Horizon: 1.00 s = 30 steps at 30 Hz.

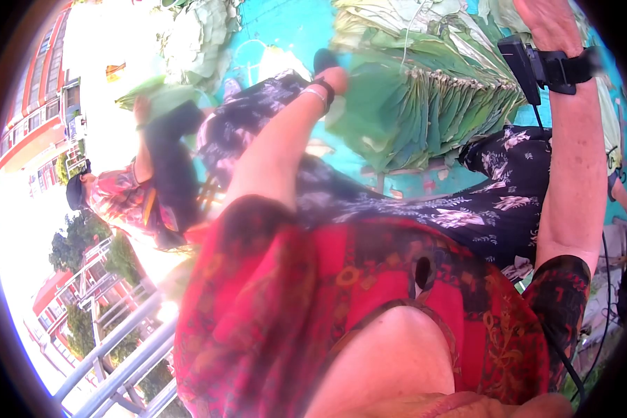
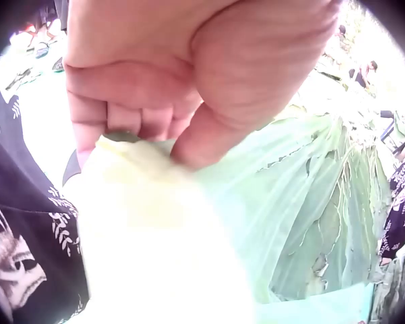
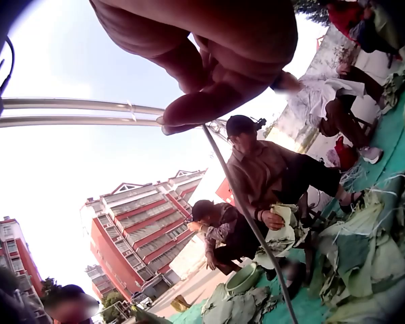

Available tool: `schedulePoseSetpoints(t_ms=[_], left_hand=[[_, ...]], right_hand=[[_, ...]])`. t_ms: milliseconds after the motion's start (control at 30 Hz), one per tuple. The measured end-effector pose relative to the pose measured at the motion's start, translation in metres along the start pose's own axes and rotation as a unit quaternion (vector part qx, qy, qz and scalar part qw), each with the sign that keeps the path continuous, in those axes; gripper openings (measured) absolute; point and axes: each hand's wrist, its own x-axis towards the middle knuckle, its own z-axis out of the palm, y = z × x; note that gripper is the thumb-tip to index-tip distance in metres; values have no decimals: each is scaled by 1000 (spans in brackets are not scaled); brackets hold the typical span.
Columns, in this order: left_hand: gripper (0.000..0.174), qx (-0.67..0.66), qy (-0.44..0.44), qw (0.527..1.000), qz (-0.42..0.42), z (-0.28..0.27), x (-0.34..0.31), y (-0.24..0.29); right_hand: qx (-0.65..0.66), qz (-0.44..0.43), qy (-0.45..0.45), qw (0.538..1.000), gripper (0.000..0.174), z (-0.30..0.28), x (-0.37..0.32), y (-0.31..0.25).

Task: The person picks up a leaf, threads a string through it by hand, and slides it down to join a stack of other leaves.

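Note:
My left hand [image 1: 336, 79] is low over a thick stack of large green leaves [image 1: 460, 115], with its camera strap on the wrist. In the left wrist view its fingers curl in, and the thumb pinches the edge of a pale, overexposed leaf [image 2: 155, 209]. More layered leaves [image 2: 317, 202] fan out beside that leaf. My right hand [image 1: 552, 24] is raised at the top right of the head view, partly cut off. In the right wrist view the thumb and fingers pinch a long, thin grey cord [image 3: 241, 200] that runs down and out of the frame.
Turquoise sheeting [image 1: 279, 24] lies under the leaves. Another leaf pile [image 1: 198, 38] is at the upper left. A seated person [image 1: 129, 195] works nearby; several more people sit behind in the right wrist view, near a green basin [image 3: 244, 278]. Metal railings [image 1: 129, 362] stand at the left.

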Motion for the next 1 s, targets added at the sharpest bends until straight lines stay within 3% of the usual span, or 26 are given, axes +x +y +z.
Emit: schedulePoseSetpoints(t_ms=[100, 133, 233, 300, 367, 467, 567, 667, 733, 833, 900, 1000], left_hand=[[31, -169, 231, 956, -59, 0, -28, 17], [33, -173, 249, 950, -68, 5, -20, 24], [35, -251, 330, 909, 23, -24, -48, 65], [32, -337, 276, 892, 121, -23, -41, 84], [37, -371, 223, 886, 165, -2, -10, 98], [34, -401, 179, 894, 85, -26, -21, 100], [26, -371, 224, 900, 40, -50, -27, 79], [23, -418, 287, 862, 19, -57, 14, 41], [20, -403, 302, 864, -1, -60, 46, 17], [18, -490, 346, 799, -49, -56, 114, -17], [17, -465, 390, 791, -79, -64, 143, -33], [19, -349, 427, 827, -112, -80, 155, -47]], right_hand=[[-26, 19, 10, 999, 18, 5, -4, -6], [-22, -3, -7, 1000, 17, 5, -4, -4], [-19, -52, -59, 997, 17, 1, -7, 3], [-28, -66, -95, 993, 17, -2, -6, 2], [-11, -9, -24, 1000, 16, 6, -1, -5], [-15, -61, -11, 998, 16, 5, -9, -6], [-70, -74, 22, 995, 18, 4, -13, -8], [-114, -38, 58, 991, 16, 1, -12, -7], [-77, 19, 12, 997, 19, -31, 7, 20], [-71, 57, -21, 996, 20, -27, 7, 21], [-70, 59, -24, 996, 18, -16, 2, 15], [-94, 76, -37, 992, 19, -12, 1, 14]])
